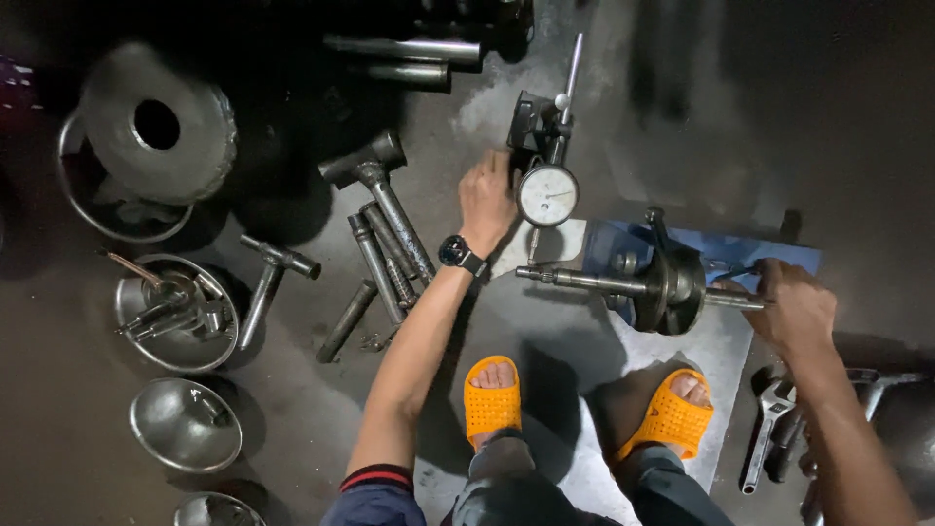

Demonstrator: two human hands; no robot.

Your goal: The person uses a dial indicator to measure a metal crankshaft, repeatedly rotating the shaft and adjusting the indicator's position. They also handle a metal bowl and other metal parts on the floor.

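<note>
Crankshaft [672, 285] lies across a blue stand [760, 255] on the floor, its long shaft pointing to the person's left, and a dial gauge [547, 195] on its upright post stands just behind that shaft. The left hand [486, 200] rests on the gauge base [529, 122], fingers curled over it in a narrow grip; the right hand [797, 304] is closed around the short shaft end on the right side.

To do this step well, I judge the base should be pressed flat and not be tilted, so that the gauge tip meets the shaft squarely. The right hand should turn the shaft slowly and evenly, without lifting it from the stand.

Room is limited. Just beside the left wrist lie a hammer [375, 180] and several steel rods [375, 268], so the base has little space to slide to that side. Behind the gauge the floor is more open. Near the right forearm lies an adjustable wrench [766, 424], and both orange sandals [492, 397] stand close in front of the stand. Steel bowls [175, 312] are well apart, on the far left.
</note>
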